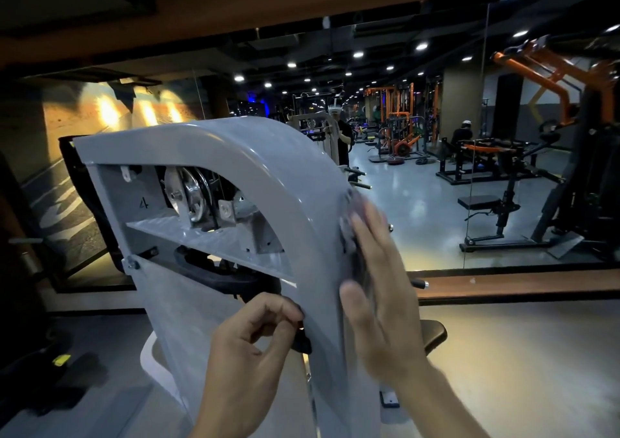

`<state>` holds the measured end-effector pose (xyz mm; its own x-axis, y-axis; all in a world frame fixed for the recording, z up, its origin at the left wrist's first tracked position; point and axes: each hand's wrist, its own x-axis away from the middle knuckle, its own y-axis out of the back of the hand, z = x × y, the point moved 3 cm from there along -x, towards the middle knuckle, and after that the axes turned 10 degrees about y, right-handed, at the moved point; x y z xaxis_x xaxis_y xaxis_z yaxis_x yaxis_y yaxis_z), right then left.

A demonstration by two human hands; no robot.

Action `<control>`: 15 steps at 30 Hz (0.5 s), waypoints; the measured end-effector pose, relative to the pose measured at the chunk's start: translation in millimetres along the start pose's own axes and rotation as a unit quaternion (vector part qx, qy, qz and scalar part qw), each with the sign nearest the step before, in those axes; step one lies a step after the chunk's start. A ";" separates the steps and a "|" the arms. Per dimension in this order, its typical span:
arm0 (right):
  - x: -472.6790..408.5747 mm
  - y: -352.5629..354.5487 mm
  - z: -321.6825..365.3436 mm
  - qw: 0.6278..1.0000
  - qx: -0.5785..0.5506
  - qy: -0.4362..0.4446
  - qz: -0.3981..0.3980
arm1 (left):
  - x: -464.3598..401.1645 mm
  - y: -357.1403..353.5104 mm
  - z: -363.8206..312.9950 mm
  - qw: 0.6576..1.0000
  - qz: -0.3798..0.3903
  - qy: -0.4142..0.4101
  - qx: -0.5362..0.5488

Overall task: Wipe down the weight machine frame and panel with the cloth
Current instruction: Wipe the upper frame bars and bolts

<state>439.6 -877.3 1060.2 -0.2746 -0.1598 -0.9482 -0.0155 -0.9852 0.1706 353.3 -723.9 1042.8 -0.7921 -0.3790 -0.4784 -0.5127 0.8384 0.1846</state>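
Observation:
The grey weight machine frame point(268, 166) curves from the upper left down to the bottom centre, with a translucent panel point(188, 307) below its pulley opening. My right hand point(379, 290) lies flat with straight fingers against the frame's right edge, pressing a blurred greyish cloth point(352, 233) onto it. My left hand point(248, 347) is curled at the frame's inner edge, fingers pinching that edge beside a black knob point(302, 342).
A chrome pulley point(193, 192) and brackets sit inside the frame opening. A wall mirror point(469, 135) behind reflects gym machines, benches and people. A wooden ledge point(520, 286) runs to the right. A brown seat pad point(434, 333) shows behind my right hand.

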 end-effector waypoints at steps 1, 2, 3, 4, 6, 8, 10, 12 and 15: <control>-24.8 1.7 0.5 1.000 0.008 0.028 0.009 | 0.2 0.3 -0.8 1.000 0.001 0.001 0.005; -45.2 1.7 1.6 0.999 0.009 0.044 0.018 | 0.4 0.7 -1.2 1.000 0.002 0.007 0.008; -58.0 0.6 2.9 0.999 0.006 0.048 0.023 | 0.5 0.9 -1.6 1.000 0.000 0.012 0.008; -62.1 -1.1 3.1 0.999 0.003 0.049 0.022 | 0.7 1.4 -2.5 1.000 -0.002 0.012 0.007; -47.4 -2.1 2.7 0.999 0.000 0.045 0.003 | 1.6 1.3 -3.9 1.000 0.000 0.008 0.004; -14.3 -1.4 3.9 0.999 -0.006 0.027 -0.028 | 2.4 0.6 -5.7 1.000 0.002 0.000 -0.005; 14.9 -1.5 8.4 0.999 -0.013 -0.001 -0.046 | 2.1 1.2 -4.9 1.000 -0.002 -0.002 -0.021; 21.3 -1.5 12.6 0.999 -0.011 -0.010 -0.051 | 1.2 2.6 -4.2 1.000 -0.006 -0.006 -0.029; -9.6 0.2 11.7 0.999 -0.021 0.015 -0.018 | 0.7 2.6 -3.7 0.999 -0.009 -0.008 -0.034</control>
<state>431.0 -875.2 1072.5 -0.2450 -0.1250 -0.9614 0.0157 -0.9920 0.1250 350.2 -723.4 1046.1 -0.7775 -0.3862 -0.4963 -0.5484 0.8026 0.2345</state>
